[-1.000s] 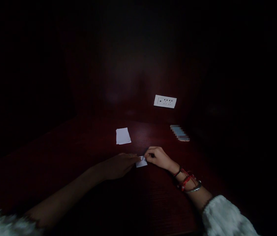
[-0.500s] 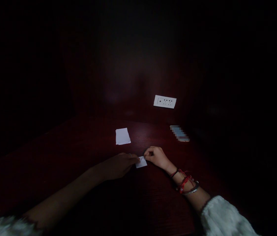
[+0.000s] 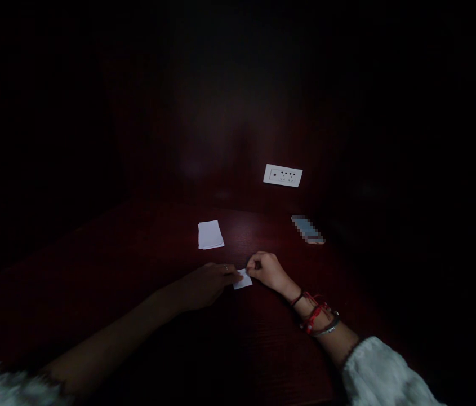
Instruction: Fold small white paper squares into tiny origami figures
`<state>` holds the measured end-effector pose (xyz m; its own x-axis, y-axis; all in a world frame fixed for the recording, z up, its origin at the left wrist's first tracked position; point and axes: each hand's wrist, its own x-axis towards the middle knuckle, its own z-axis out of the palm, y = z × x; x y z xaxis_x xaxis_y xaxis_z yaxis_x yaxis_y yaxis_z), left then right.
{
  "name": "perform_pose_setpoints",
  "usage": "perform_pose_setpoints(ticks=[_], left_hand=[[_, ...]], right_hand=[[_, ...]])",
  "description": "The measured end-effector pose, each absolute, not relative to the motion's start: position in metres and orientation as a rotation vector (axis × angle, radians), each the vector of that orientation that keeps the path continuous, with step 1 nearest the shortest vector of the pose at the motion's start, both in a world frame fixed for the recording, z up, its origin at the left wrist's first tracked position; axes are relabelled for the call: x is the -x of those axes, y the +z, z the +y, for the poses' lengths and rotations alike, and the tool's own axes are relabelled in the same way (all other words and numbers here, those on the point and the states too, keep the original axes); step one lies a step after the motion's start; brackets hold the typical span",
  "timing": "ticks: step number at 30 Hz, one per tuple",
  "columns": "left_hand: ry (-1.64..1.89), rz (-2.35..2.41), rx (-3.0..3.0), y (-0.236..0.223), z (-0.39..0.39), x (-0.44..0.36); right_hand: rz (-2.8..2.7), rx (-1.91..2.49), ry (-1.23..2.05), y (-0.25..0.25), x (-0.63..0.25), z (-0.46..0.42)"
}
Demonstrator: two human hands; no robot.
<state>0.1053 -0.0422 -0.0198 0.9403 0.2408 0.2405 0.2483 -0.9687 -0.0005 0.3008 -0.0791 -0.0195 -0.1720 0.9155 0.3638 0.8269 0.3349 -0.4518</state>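
A small square of white paper [image 3: 243, 281] lies on the dark red table between my hands. From the left, my left hand [image 3: 207, 286], wearing a ring, has its fingers closed on the paper's upper left part. My right hand [image 3: 269, 270] pinches at the upper right corner of the same paper, thumb and forefinger together. Red cords and a metal bangle circle the right wrist. The fingertips hide part of the paper, and any fold in it is too small to make out.
A stack of white paper sheets [image 3: 210, 234] lies beyond my left hand. Farther right rests a phone [image 3: 307, 230], its screen blurred. On the wall behind is a white power socket [image 3: 283, 175]. The dark red tabletop [image 3: 136, 242] fades into shadow at its sides.
My left fingers have shifted slightly over the paper, and the upper fold line seen between the hands is no longer plain. Both hands stay at the paper.
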Motion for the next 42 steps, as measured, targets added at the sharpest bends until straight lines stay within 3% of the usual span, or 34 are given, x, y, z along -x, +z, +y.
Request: perform_pose_setpoints(ticks=[7,15,42], left_hand=[[-0.348,-0.403,3.040,-0.020,-0.044,-0.106],[-0.314,-0.401,3.045,-0.017,-0.043,-0.103],[-0.346,-0.410,3.110,-0.019,-0.040,-0.101]], right_hand=[[-2.110,1.474,0.048,-0.011,-0.303,-0.088],[-2.577,1.246,0.053,0.009,-0.311,-0.107],[-2.651,1.268,0.067,0.012,-0.311,-0.110]])
